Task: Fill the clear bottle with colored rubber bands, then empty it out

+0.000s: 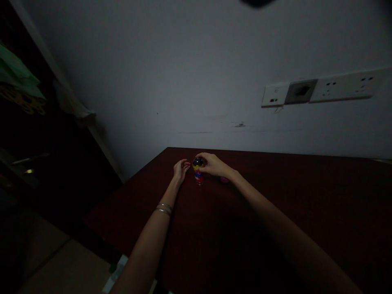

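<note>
On the dark red-brown table stands a small container (pixel 199 178), upright, with a dark shiny top, a yellow band, blue and red below and a clear-looking base. The fingers of my right hand (pixel 212 164) are wrapped round its upper part from the right. Just to its left, my left hand (pixel 180 169) rests near the table top, fingers loosely curved and apart, holding nothing. A pink object (pixel 224 179) lies under my right wrist, mostly hidden by it; its kind does not show. Dim light leaves the container's label unreadable.
The table (pixel 190 237) meets a grey-white wall (pixel 190 73) at the back. Sockets and switches (pixel 301 91) are set in the wall at right. At far left stands a dark door (pixel 39 134) with a handle and a hanging green cloth (pixel 18 73).
</note>
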Demonstrator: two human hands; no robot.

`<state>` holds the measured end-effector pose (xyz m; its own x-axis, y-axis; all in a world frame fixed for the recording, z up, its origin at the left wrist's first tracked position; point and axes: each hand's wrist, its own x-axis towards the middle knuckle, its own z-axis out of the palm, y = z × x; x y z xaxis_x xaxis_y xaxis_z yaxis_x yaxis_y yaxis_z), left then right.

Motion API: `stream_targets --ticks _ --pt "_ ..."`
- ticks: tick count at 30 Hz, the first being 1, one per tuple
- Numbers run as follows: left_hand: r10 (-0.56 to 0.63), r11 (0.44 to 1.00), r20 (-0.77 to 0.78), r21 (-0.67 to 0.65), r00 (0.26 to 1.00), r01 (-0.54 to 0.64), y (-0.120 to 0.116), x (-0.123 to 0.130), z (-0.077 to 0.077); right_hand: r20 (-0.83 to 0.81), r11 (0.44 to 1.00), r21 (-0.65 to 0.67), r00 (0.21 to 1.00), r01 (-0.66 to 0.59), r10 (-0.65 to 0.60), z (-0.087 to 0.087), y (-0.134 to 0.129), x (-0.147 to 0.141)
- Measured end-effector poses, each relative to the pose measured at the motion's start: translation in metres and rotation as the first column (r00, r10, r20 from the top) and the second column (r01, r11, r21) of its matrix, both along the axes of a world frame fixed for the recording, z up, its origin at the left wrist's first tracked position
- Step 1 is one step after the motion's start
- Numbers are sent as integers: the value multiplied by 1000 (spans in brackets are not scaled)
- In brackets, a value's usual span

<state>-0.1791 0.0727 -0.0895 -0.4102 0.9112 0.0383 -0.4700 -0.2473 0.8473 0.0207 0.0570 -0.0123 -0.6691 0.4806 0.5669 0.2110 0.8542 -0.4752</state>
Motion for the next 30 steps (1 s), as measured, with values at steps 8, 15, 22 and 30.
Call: stream_targets --ticks 8,15,22,30 --pt "9 1000 -56 19 998 -8 0 1 -1 -8 1000 26 1000 18 -17 0 1 2" --pt "23 999 -110 38 994 -18 0 1 -4 -5 1000 10 1000 23 -23 0 2 4" --pt "21 999 -108 31 994 -18 2 0 -5 -81 999 -32 996 43 -46 13 -2 10" --pt "23 999 -148 26 989 -20 2 -1 -7 -150 992 -102 984 78 -93 27 -6 18"
